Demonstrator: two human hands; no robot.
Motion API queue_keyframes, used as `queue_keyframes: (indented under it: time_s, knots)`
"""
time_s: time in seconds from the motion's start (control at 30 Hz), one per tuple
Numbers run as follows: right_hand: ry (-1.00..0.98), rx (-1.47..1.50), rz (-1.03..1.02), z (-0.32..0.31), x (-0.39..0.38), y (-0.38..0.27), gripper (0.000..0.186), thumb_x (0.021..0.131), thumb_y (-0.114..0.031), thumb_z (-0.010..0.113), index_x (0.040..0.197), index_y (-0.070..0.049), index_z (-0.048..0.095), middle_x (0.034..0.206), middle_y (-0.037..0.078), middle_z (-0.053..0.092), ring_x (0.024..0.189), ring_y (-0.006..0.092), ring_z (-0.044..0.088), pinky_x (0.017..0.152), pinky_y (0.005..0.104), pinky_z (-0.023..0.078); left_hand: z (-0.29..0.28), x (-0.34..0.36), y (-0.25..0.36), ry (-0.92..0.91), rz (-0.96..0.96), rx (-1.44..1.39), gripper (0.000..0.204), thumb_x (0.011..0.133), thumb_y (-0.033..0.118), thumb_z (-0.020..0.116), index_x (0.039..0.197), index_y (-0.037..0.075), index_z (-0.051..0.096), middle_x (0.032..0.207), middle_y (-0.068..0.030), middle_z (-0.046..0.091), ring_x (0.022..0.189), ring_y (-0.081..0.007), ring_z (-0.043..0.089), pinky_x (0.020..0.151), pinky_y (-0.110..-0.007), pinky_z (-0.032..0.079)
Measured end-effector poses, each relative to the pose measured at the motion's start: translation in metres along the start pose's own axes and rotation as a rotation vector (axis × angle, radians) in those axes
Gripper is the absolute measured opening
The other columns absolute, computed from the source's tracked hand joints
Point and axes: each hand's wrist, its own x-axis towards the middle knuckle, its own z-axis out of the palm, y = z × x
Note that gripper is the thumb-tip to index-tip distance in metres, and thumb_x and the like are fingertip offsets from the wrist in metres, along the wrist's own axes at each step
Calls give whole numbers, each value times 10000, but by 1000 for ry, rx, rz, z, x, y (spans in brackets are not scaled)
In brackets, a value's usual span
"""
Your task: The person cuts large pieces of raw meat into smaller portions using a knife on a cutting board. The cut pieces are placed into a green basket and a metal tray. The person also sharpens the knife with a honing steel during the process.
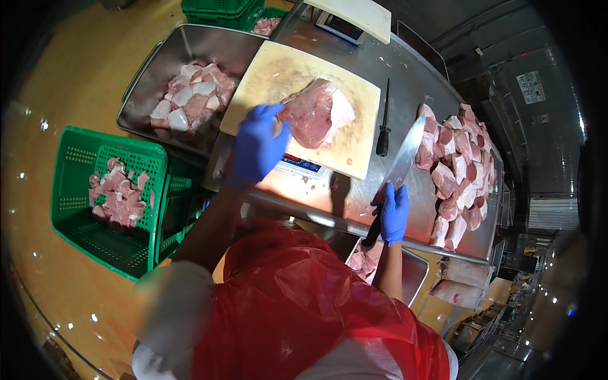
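Note:
A large piece of raw meat [308,115] with a white fat side lies on the pale cutting board [266,76]. My left hand [258,142], in a blue glove, is at the meat's left edge with its fingers apart; whether the fingertips touch it I cannot tell. Off to the right, my blue-gloved right hand [394,212] is closed round the dark handle of a long, broad knife [405,153]. The blade points up and away, its tip close to the heap of meat chunks [461,171] on the steel table.
A sharpening steel [384,123] lies right of the board. Beneath the board's front edge sits a scale [301,164]. Left stand a steel tub [142,104] of meat pieces and a green crate [63,190] of trimmings. Another steel tub [415,272] is below the table edge.

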Motion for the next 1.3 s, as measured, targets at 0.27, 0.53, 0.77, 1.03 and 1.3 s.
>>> queue_keyframes:
  time_s: [0.27, 0.53, 0.77, 1.03, 1.3]
  knots:
    - [-5, -24, -186, 17, 18, -70, 159, 1077, -214, 551, 1080, -55, 564, 753, 39, 624, 570, 99, 603, 452, 253, 450, 91, 93, 53, -826, 92, 652, 975, 710, 407, 851, 1556, 226, 401, 1392, -200, 519, 1152, -385, 605, 906, -600, 511]
    - [11, 9, -31, -14, -17, -4, 185, 1061, -171, 568, 1096, 8, 544, 756, 90, 664, 597, 135, 650, 475, 281, 498, -2, 112, 9, -812, 662, 14, 383, 714, -87, 656, 928, 197, 796, 1530, -145, 487, 1459, -376, 405, 1165, -588, 325]
    - [-155, 6, -92, 11, -21, -14, 135, 1066, -116, 546, 1089, 14, 519, 773, 93, 667, 627, 141, 681, 498, 283, 504, 5, -10, 19, -207, -73, -66, 306, 819, 41, 727, 1123, 41, 692, 1132, -164, 669, 980, -352, 671, 860, -391, 552]
    - [-204, -130, -422, 47, 43, -73, 168, 1072, -186, 551, 1069, -19, 528, 699, 77, 638, 502, 135, 585, 462, 288, 450, 45, -17, 19, -89, -20, 136, 186, 818, 60, 682, 1004, 71, 675, 901, -149, 656, 844, -380, 653, 740, -461, 543]
    - [-125, 419, -22, -46, 32, -33, 236, 1052, -251, 592, 1071, -22, 538, 740, 68, 622, 591, 150, 627, 518, 300, 518, 41, 2, 75, -121, 96, 51, 206, 851, 48, 654, 1054, 77, 678, 895, -142, 662, 779, -341, 663, 718, -443, 540]
